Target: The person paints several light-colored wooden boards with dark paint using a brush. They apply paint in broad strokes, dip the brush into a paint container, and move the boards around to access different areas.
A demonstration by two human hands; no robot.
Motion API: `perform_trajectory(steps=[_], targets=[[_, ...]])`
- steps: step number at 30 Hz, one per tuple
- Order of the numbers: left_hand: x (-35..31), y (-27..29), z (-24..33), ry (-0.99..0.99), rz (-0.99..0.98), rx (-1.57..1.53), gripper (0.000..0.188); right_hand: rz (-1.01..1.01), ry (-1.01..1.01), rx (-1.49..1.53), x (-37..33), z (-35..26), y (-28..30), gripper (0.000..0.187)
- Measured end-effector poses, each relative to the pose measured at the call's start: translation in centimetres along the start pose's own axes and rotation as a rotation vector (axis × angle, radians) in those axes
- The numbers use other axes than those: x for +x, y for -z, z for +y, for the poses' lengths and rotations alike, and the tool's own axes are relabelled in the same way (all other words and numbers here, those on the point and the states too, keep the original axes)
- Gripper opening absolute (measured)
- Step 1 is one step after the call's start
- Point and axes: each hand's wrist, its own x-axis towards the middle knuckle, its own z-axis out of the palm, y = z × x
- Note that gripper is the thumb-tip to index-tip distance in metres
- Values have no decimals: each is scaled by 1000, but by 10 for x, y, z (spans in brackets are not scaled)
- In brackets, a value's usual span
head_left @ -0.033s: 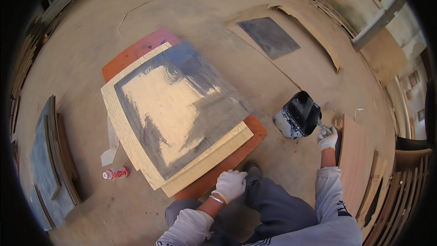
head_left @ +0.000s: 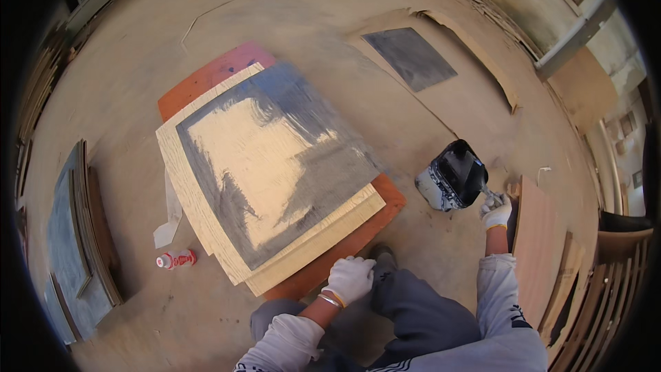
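Holding a brush (head_left: 486, 191) by its handle, the gloved right hand (head_left: 496, 211) is closed around it, probably so that the bristle end can sit inside the bucket (head_left: 436, 191). That bucket stands tilted on the floor, off the right corner of the stack, likely to be within easy reach. The gloved left hand (head_left: 350, 280) is loosely curled near the knee, just beside the stack's near edge; nothing shows in it, though its palm is hidden.

The top board (head_left: 258, 179) lies flat on the stack, on at least 2 pale boards (head_left: 202, 217) that jut past its left and near edges. Under these, a red board (head_left: 391, 200) sticks out at the far and near ends, perhaps to shield the floor.

Dark grey coats the top board's borders and far corner, looking bluish there. A large cream patch is bare in the middle, with ragged, streaky edges; bristle lines show in the coating, and dark smears reach into the patch from the near side.
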Motion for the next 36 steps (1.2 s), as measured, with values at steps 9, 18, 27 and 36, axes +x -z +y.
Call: perform_trajectory(steps=[9,18,27,36], targets=[[-4,22,2,69,-44,37,28,-510,-3,-86,-69,-3,-105,28],[-9,21,2,78,39,40,22,-1371,-94,-429,-257,203,-273,19],[-47,39,-29,293,123,-30,26,-1622,-274,-1158,-261,223,-259,36],[-55,27,-56,831,487,-1484,42,-1405,1245,-2233,-312,275,-295,48]])
